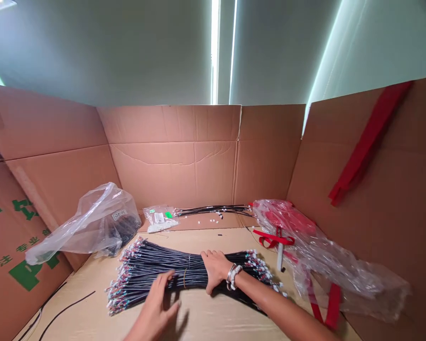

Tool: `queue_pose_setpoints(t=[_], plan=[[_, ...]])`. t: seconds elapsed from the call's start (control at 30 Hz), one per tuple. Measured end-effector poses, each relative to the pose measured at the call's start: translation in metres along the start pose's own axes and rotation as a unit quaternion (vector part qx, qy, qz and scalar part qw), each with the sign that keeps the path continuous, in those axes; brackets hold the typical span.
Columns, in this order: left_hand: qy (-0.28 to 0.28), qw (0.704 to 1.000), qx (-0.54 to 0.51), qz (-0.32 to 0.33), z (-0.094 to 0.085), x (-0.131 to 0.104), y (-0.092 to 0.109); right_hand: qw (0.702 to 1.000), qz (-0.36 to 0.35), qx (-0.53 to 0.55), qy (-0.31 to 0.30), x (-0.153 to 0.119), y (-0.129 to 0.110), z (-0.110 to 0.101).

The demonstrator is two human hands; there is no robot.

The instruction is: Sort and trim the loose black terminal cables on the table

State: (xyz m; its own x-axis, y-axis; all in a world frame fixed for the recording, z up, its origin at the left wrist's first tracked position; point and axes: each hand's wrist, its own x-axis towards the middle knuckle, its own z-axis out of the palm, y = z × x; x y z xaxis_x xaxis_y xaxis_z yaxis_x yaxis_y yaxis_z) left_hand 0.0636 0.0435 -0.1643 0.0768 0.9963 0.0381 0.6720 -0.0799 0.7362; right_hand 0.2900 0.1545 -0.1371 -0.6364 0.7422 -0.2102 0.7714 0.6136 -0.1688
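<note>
A wide bundle of black cables (173, 258), with white connectors at both ends, lies across the middle of the cardboard surface. A thin yellowish tie (185, 278) runs round part of it near the middle. My right hand (216, 270) grips the bundle just right of centre, thumb at the near edge and fingers over the top. My left hand (159, 300) is at the bundle's near edge, fingers and thumb apart. Its fingertips overlap the cables; whether they press on them I cannot tell. A bracelet and a white band are on my right wrist.
Cardboard walls (170, 166) enclose the surface. At the back left sit a clear plastic bag (102, 222) with dark contents and a small bag (159, 219) of white parts. More cables (216, 209) lie behind. On the right are plastic wrapping (341, 270) and red straps (334, 303).
</note>
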Motion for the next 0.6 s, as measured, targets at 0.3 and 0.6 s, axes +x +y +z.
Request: queue_pose_setpoints(t=[0.3, 0.6], plan=[[-0.094, 0.621, -0.723, -0.287, 0.043, -0.015, 0.003, 0.985, 0.032, 0.161, 0.043, -0.016, 0.001, -0.008], [-0.004, 0.528, -0.796, -0.294, 0.084, 0.015, 0.028, 0.987, 0.001, 0.154, -0.05, -0.04, 0.013, -0.005]])
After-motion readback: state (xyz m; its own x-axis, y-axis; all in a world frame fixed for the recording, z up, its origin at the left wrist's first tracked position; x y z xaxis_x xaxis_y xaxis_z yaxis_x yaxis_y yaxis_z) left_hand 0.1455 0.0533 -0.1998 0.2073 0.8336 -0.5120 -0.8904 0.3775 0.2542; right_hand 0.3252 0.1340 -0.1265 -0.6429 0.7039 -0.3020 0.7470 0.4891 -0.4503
